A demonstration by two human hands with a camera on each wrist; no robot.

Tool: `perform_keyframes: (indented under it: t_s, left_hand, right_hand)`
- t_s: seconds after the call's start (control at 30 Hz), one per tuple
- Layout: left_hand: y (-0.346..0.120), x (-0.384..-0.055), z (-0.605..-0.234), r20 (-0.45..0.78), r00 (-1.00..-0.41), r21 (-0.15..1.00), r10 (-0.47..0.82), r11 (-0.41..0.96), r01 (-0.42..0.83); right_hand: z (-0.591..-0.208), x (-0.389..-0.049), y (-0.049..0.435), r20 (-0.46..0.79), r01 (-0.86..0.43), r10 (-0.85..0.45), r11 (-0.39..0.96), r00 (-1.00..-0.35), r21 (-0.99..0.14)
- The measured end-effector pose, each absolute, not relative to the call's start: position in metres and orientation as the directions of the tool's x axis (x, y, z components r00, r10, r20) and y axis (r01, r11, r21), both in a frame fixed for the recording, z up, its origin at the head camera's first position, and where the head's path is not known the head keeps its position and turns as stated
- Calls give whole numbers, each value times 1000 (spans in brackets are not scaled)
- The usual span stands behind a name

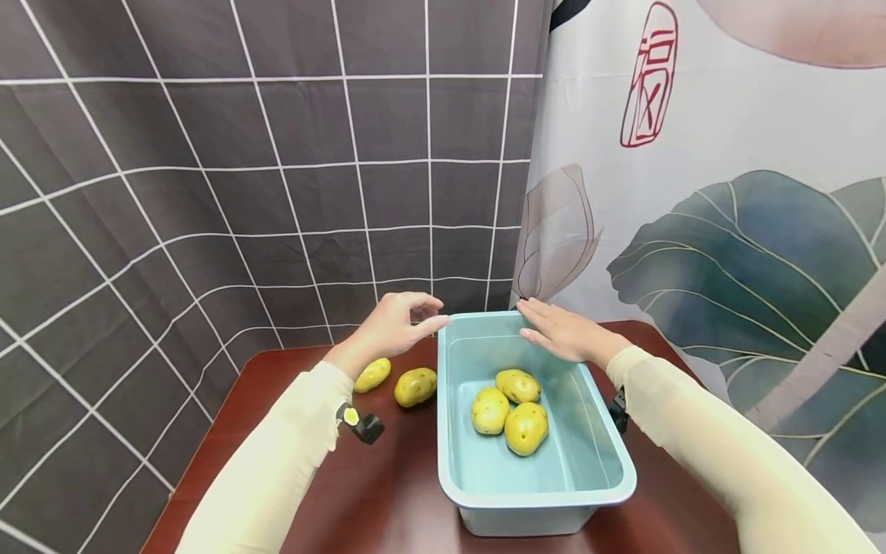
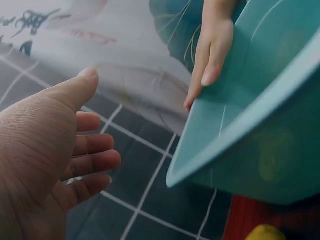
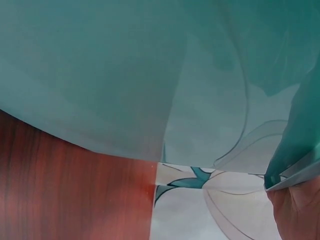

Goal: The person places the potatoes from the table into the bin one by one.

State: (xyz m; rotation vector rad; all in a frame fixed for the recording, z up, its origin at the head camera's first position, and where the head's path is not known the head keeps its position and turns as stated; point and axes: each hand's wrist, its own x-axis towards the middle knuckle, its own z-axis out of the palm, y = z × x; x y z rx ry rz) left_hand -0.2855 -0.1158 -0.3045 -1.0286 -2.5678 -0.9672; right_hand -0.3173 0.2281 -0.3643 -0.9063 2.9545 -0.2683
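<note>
A light blue plastic bin stands on the table with three yellow potatoes inside: one potato at the back, another potato at left and a third potato in front. My left hand hovers by the bin's far left corner, holding nothing. In the left wrist view that hand is apart from the rim, thumb raised and fingers loosely bent. Across the far right corner of the rim lies my right hand, its fingers extended. Part of its palm shows against the rim in the right wrist view.
Left of the bin, two more potatoes lie on the reddish-brown table: a smaller-looking potato partly behind my left wrist, and a potato close to the bin wall. A dark grid-patterned cloth and a white printed curtain hang behind.
</note>
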Motion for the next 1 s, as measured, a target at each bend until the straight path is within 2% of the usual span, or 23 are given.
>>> perform_keyframes:
  t_s: [0.3,0.57,0.8,1.0]
  left_hand:
    - [-145,-293,-333,327,-853,569,408,636,522]
    - [-159,-300,-370,310,-858,526,409,678,513]
    - [-164,-302,-396,269,-889,570,371,683,457]
    - [-165,-306,-428,240,-903,552,356,715,429]
  right_hand:
    - [-366,-319,230,29,-561,-565,809,-824,-178]
    - [-366,-319,229,18,-562,-568,808,-823,-176]
    - [-366,-318,229,25,-563,-569,807,-822,-178]
    - [-366,-319,229,18,-562,-569,805,-822,-191]
